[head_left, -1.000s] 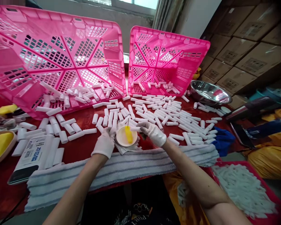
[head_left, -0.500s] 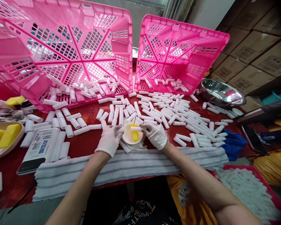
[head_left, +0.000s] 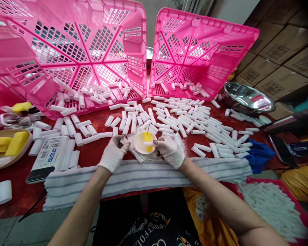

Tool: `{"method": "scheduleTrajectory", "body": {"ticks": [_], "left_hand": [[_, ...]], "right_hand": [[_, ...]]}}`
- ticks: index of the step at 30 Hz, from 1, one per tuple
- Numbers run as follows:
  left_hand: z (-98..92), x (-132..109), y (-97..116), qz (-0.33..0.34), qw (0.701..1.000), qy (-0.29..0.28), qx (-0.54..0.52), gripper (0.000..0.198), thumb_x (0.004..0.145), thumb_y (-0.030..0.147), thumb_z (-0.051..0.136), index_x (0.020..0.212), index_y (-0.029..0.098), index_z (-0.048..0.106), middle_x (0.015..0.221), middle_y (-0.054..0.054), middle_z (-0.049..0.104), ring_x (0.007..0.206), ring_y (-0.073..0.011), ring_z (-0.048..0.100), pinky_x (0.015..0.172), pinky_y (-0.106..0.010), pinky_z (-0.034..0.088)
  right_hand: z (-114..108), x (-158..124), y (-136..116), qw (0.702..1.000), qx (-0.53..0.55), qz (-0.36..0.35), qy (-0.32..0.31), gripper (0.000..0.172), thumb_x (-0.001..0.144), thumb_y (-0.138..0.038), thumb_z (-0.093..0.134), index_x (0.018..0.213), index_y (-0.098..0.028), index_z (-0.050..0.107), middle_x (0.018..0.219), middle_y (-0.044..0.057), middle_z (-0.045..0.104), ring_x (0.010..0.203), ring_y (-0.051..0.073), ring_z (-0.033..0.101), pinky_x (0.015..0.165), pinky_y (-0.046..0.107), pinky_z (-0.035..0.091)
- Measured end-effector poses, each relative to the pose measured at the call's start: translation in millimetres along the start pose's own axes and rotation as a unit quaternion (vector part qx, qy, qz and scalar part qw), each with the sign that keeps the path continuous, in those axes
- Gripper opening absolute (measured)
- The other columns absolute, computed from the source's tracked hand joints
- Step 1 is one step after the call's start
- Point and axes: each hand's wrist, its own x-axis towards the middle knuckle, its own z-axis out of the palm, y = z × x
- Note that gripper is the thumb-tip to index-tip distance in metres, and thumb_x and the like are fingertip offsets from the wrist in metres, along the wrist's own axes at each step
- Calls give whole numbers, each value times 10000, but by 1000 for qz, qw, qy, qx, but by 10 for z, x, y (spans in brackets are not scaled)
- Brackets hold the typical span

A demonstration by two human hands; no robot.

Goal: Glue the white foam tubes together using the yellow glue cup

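Observation:
Both my hands wear white gloves and meet at a small white dish (head_left: 141, 147) holding a yellow sponge piece (head_left: 147, 137). My right hand (head_left: 170, 151) pinches a short white tube (head_left: 149, 144) and holds it over the dish. My left hand (head_left: 113, 154) is curled just left of the dish, its fingertips closed around a small white piece (head_left: 123, 140) that I cannot make out. Many white tubes (head_left: 195, 120) lie scattered on the red table (head_left: 94, 154) beyond the dish. A striped white towel (head_left: 133, 176) lies under my wrists.
Two pink crates (head_left: 74, 58) (head_left: 195, 51) stand tipped at the back with tubes in them. A steel bowl (head_left: 247, 97) is at the right, a blue cloth (head_left: 259, 155) beside it. Yellow sponges (head_left: 14, 143) and a printed pack (head_left: 47, 159) lie at left. Cardboard boxes (head_left: 284, 51) stack at right.
My right hand has brought the tube down over the dish, and my left hand has drawn slightly back to the left. The camera has tilted down a little.

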Motion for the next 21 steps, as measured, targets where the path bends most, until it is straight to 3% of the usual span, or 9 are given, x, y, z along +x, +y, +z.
{"method": "scheduleTrajectory", "body": {"ticks": [4, 10, 15, 21], "left_hand": [[22, -86, 22, -44, 987, -76, -133, 526, 649, 385, 674, 1087, 149, 504, 743, 4, 610, 642, -113, 575, 678, -272, 479], [76, -162, 7, -68, 989, -23, -129, 486, 510, 362, 774, 858, 140, 517, 807, -18, 624, 752, -148, 612, 755, -301, 500], [75, -210, -22, -45, 993, -36, -107, 503, 587, 387, 726, 990, 141, 552, 994, -71, 634, 868, -177, 622, 839, -327, 490], [89, -291, 21, -68, 988, -60, -128, 499, 606, 383, 712, 1012, 134, 565, 969, -79, 661, 830, -178, 641, 815, -320, 506]], "right_hand": [[42, -59, 16, 999, 22, 13, 21, 315, 807, -336, 573, 1092, -213, 617, 978, 56, 643, 883, 178, 612, 798, 302, 501], [78, -108, -37, 998, -53, -26, 25, 152, 781, -268, 588, 877, -195, 681, 796, 56, 626, 741, 162, 596, 706, 293, 495], [90, -132, 7, 999, -22, 22, 35, 300, 766, -303, 615, 1042, -185, 626, 955, 79, 647, 839, 175, 616, 769, 305, 505], [63, -185, -148, 999, -23, 2, 26, 125, 708, -277, 662, 804, -199, 652, 837, 48, 600, 741, 147, 582, 695, 277, 493]]}}
